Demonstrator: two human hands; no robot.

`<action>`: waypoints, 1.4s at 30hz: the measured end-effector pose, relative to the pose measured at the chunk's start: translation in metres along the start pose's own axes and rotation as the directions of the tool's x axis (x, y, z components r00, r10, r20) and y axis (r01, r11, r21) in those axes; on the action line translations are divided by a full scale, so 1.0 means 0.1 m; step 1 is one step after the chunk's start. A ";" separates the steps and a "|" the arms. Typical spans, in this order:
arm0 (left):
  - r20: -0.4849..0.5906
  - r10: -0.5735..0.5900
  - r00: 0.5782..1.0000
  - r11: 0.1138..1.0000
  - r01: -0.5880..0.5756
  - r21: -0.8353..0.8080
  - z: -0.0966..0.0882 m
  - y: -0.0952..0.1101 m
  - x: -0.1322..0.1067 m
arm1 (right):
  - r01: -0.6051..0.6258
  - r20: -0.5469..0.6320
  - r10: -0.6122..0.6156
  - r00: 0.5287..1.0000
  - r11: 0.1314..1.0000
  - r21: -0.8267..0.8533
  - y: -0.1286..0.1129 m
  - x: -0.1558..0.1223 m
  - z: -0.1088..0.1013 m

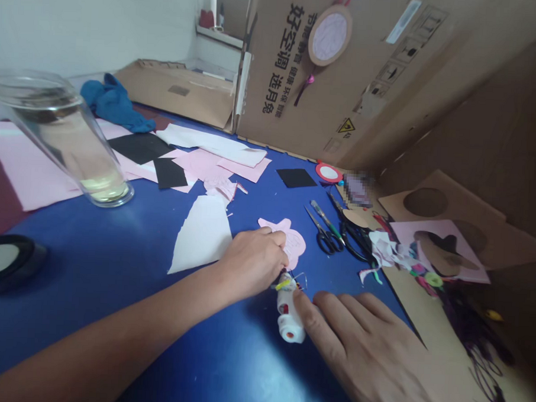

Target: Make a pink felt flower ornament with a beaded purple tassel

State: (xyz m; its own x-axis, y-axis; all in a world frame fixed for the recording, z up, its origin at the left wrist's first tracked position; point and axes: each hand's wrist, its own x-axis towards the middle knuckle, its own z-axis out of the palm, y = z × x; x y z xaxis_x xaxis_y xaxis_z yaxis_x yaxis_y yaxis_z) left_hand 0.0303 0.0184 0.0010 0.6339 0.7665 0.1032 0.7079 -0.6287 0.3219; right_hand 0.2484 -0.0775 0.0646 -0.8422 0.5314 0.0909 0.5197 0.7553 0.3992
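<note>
My left hand (256,260) reaches in from the lower left, its fingers closed on a pink paper cutout (295,242) with a rounded, wavy outline and faint drawn lines. My right hand (372,348) is curled at the lower right around a small white hot glue gun (289,314), seen from its back end with a round orange hole. A thin wire stand and a yellow bit show near its front. The gun's front end lies close to the left fingertips; whether it touches the cutout is hidden. White paper (202,233) lies beside my left wrist.
Scissors (326,236), a pen-like tool (327,218) and a black paper piece (295,177) lie beyond my hands. A glass of liquid (88,151) and a tape roll (7,264) stand left. Cardboard (326,79) walls the back; pink and black scraps lie before it.
</note>
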 end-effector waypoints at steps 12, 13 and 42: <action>0.022 0.000 1.000 1.000 0.000 0.003 -0.03 0.01 0.00 | -0.008 0.039 0.009 0.999 1.000 -0.006 -0.02 -0.04 0.04; 0.027 -0.003 1.000 1.000 0.003 0.004 -0.03 0.01 0.00 | -0.007 0.037 0.007 0.999 1.000 -0.004 -0.02 -0.04 0.03; 0.005 0.013 1.000 1.000 -0.013 -0.001 -0.01 -0.01 -0.01 | -0.038 0.008 0.038 0.999 0.999 -0.020 -0.05 0.01 -0.02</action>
State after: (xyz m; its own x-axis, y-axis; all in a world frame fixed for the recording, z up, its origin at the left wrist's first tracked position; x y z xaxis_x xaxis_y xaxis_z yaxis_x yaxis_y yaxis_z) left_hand 0.0290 0.0182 0.0012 0.6443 0.7578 0.1028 0.6993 -0.6382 0.3219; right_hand 0.2449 -0.0815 0.0646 -0.8209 0.5624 0.0990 0.5480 0.7270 0.4137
